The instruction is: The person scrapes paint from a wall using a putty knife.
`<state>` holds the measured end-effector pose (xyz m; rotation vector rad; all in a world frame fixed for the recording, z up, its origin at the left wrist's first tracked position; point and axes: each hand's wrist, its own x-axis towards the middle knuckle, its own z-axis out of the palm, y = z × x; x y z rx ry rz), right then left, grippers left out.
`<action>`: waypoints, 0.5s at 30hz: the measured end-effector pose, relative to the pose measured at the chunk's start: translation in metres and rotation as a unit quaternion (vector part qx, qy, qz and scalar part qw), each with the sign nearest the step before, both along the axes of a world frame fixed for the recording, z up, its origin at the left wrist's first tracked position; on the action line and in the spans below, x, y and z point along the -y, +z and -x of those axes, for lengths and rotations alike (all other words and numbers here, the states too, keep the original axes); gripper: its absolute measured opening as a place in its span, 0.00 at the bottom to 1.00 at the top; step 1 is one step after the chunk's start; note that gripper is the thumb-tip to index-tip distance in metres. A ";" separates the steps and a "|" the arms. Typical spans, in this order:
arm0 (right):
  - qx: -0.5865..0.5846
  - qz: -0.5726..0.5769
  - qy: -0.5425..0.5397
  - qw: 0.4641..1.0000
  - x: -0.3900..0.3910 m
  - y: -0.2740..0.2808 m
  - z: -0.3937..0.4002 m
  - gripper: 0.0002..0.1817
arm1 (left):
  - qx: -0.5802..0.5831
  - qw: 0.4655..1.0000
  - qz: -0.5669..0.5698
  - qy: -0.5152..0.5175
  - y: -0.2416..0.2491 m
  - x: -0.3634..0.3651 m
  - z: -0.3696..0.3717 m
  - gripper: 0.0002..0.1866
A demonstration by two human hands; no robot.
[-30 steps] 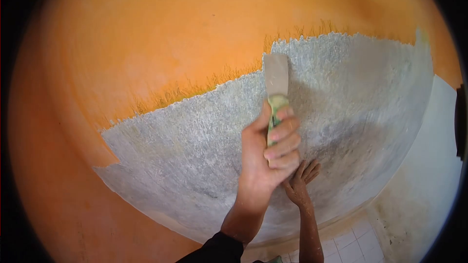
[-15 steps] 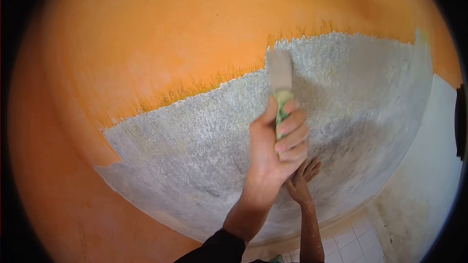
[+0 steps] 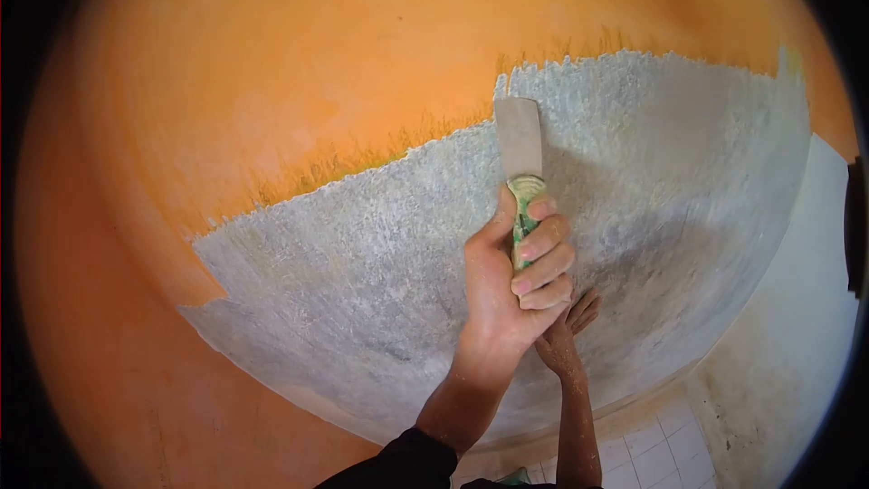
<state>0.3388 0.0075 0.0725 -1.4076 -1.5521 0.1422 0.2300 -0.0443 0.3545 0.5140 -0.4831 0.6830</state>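
Observation:
My left hand [image 3: 516,276] is closed round the green handle of a scraper [image 3: 520,139], with the thumb on the left side and the fingers curled over from the right. The scraper's wide blade points up against the wall, just below a jagged edge between orange paint [image 3: 299,63] and a rough grey bared surface [image 3: 362,263]. Lower down and slightly to the right, my right hand [image 3: 563,344] rests on the grey surface with its fingers spread, partly hidden behind the left hand.
Orange wall [image 3: 118,353] continues at the lower left. A pale, stained wall [image 3: 769,335] stands on the right, with a dark object [image 3: 854,226] at the far right edge. White tiles [image 3: 656,453] show at the bottom, near a small green item [image 3: 514,477].
The scraper blade has shifted slightly down relative to the jagged paint edge and now looks sharp instead of blurred. My right hand stays on the wall.

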 end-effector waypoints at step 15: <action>0.003 -0.093 -0.045 0.995 -0.006 -0.012 0.006 0.66 | -0.016 1.000 -0.013 0.022 0.006 -0.010 -0.006 0.20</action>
